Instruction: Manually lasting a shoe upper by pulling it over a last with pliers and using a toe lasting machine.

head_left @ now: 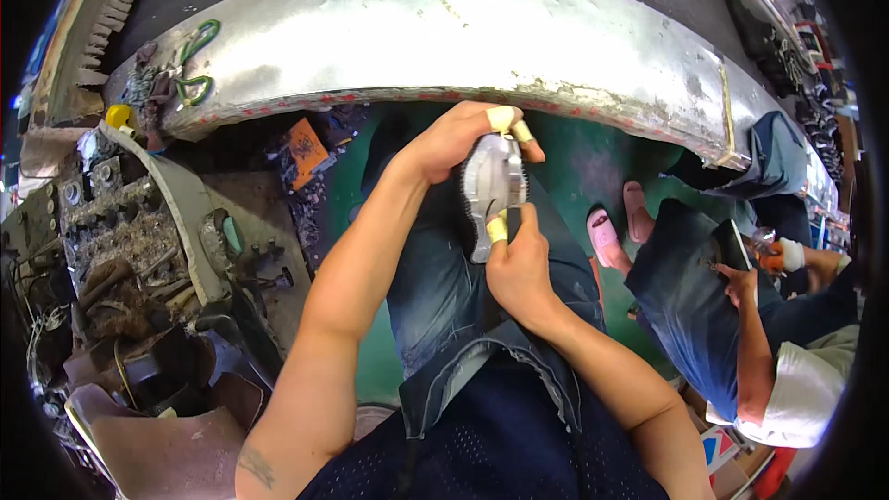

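Note:
Above my lap is a shiny grey piece shaped like a shoe sole [491,181], with a dark, toothed edge. My left hand [454,143] grips its far end, with yellowish wraps on fingertips there. At its near right side, my right hand [520,268] is closed, its thumb also wrapped in yellow. A small dark bar-like piece [513,222] stands up from the right fist beside the grey piece; the fingers hide the rest, so its kind cannot be told. Both hands are close together, just short of the metal-topped bench [389,32].
Green-handled scissors [196,60] lie on the bench's left end. A grimy machine [125,222] stands at left, near an orange piece [306,153] among dark scraps. At right sits another person holding a dark flat thing [732,243], wearing pink slippers [604,233].

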`<action>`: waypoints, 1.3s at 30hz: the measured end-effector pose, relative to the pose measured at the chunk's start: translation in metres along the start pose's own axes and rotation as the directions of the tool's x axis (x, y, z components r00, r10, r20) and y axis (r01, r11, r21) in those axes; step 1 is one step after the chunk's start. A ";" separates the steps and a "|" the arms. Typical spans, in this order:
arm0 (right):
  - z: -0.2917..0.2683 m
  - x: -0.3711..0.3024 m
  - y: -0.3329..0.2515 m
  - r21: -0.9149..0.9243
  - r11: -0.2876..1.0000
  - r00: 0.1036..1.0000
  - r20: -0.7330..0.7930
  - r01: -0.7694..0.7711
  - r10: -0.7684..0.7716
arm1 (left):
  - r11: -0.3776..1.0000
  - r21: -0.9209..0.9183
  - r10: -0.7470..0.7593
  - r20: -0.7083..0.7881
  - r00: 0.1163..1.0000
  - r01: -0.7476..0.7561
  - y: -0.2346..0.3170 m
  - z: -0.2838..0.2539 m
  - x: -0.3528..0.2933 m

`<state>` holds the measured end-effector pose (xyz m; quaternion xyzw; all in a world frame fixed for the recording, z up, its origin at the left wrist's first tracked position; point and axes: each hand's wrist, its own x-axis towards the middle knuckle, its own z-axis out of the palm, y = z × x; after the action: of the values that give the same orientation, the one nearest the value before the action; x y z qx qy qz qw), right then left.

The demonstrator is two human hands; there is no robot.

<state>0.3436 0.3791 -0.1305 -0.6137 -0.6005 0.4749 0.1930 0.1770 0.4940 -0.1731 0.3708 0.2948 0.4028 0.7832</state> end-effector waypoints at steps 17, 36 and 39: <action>0.040 -0.027 -0.003 0.174 0.985 0.978 0.205 0.010 -0.046 | 1.000 -0.018 0.016 -0.154 0.988 -0.019 0.005 -0.021 -0.085; 0.030 -0.017 -0.004 0.101 0.994 0.946 0.326 -0.035 0.000 | 0.997 0.067 0.049 -0.151 0.987 -0.039 0.007 -0.031 -0.080; 0.049 -0.020 0.012 0.517 0.849 0.944 0.321 -0.111 -0.072 | 0.997 -0.010 0.074 -0.149 0.986 -0.076 0.003 -0.032 -0.083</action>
<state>0.3134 0.3417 -0.1560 -0.4553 -0.4638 0.7189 0.2467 0.1101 0.4359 -0.1742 0.3445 0.3351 0.4607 0.7462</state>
